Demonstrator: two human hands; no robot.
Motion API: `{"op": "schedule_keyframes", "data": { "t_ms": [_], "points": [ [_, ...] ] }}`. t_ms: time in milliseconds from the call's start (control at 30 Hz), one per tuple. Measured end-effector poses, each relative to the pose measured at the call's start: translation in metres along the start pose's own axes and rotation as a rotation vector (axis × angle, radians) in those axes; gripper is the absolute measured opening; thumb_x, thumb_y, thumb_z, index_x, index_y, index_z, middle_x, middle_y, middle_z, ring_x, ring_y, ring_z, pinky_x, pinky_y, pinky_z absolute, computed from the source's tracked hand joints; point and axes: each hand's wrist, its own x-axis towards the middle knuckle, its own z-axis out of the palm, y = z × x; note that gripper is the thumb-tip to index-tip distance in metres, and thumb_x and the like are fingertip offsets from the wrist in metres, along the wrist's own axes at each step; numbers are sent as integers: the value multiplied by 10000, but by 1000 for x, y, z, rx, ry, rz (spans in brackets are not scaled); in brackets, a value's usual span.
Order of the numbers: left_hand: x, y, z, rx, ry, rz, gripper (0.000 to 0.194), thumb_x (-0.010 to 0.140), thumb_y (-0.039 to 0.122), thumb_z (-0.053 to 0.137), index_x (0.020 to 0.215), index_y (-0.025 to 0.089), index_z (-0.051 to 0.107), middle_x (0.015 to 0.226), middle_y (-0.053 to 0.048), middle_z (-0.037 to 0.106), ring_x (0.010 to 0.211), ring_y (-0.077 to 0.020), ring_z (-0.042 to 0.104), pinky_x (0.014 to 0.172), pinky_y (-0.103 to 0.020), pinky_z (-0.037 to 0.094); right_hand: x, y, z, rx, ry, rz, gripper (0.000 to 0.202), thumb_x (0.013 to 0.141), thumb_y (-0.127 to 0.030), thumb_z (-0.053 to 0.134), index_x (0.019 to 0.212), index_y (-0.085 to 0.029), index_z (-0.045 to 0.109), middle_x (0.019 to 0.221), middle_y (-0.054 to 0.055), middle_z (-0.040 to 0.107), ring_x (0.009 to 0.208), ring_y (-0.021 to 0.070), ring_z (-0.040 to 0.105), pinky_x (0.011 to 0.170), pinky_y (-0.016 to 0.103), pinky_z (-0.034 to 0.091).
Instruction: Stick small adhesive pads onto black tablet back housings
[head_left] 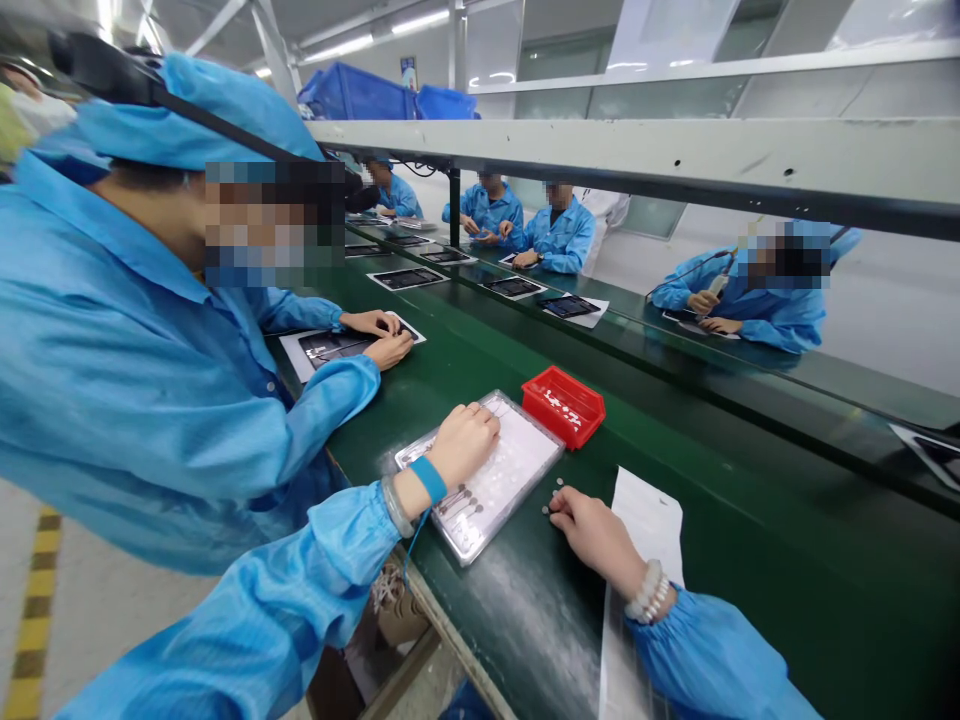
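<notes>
My left hand [466,446], with a blue wrist strap, is over a clear plastic tray [517,478] with a white sheet in it. Its fingers are bent down and held together near the tray's far edge; whatever is in them is hidden. Several small round parts with thin leads [471,500] lie in the tray below that wrist. On the green tabletop to the right, my right hand [592,532] is closed in a pinch. Small grey discs [559,484] lie right at its fingertips, and I cannot make out what is between them.
A red bin [564,405] with small white pieces stands beyond the tray. White paper [651,520] lies under my right wrist. At left, a co-worker [247,420] handles a dark panel. A conveyor [637,350] carries several panels beneath a shelf beam [637,150]; other people sit across it.
</notes>
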Motion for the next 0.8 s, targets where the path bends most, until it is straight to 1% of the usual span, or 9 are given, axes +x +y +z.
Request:
{"op": "schedule_keyframes", "data": {
  "t_ms": [100,167,267,333,467,567,633,733,800],
  "points": [
    [1,-7,-1,-8,-50,-27,140,883,157,537,777,132,626,813,-57,627,867,-203,571,770,-348,432,-1,-5,-1,-70,26,-17,124,856,-175,502,857,-225,615,942,30,697,876,198,640,633,263,355],
    [3,-15,-2,-15,-68,-76,114,902,198,546,849,134,626,843,-29,625,870,-182,585,790,-359,463,-2,-4,0,-107,41,-35,140,874,-169,480,856,-218,610,973,35,686,877,197,638,632,266,351],
    [13,-28,-4,-32,-81,-157,155,923,272,545,963,140,615,930,-33,629,883,-171,605,805,-373,499,-2,-3,0,-149,56,-55,151,897,-176,463,866,-206,608,975,47,667,855,191,639,628,266,353],
    [22,-31,-6,-52,-100,-183,183,924,296,547,997,140,609,978,-44,628,899,-174,610,810,-378,510,-3,-3,-1,-166,64,-68,155,905,-188,458,871,-201,608,969,48,654,837,183,640,626,265,357],
    [44,-22,-2,-109,-152,-205,222,923,319,547,1053,145,595,1063,-63,613,943,-186,604,830,-395,512,-6,-6,-8,-180,93,-84,183,926,-225,428,906,-208,609,989,44,635,848,179,635,623,266,365],
    [59,-13,8,-160,-198,-240,255,919,329,553,1100,152,580,1118,-75,594,974,-198,596,844,-407,508,-11,-8,-15,-164,150,-99,206,932,-247,408,898,-224,610,973,31,642,822,175,632,610,269,366],
    [67,-10,14,-203,-224,-268,268,917,329,557,1120,154,571,1130,-78,588,969,-198,597,833,-401,515,-15,-7,-19,-126,203,-115,208,926,-263,409,881,-235,610,952,22,656,801,176,630,609,272,369],
    [74,-11,14,-275,-220,-288,265,917,324,558,1122,157,570,1123,-76,589,952,-193,602,815,-385,522,-17,-5,-23,-12,264,-129,198,907,-288,427,858,-246,614,921,15,675,795,188,626,637,281,381],
    [73,-13,7,-328,-179,-279,253,919,326,554,1103,153,576,1108,-73,594,944,-189,603,813,-383,521,-16,-4,-25,164,265,-124,183,880,-319,461,818,-242,616,851,15,678,773,192,617,657,285,392]
  ]
}}
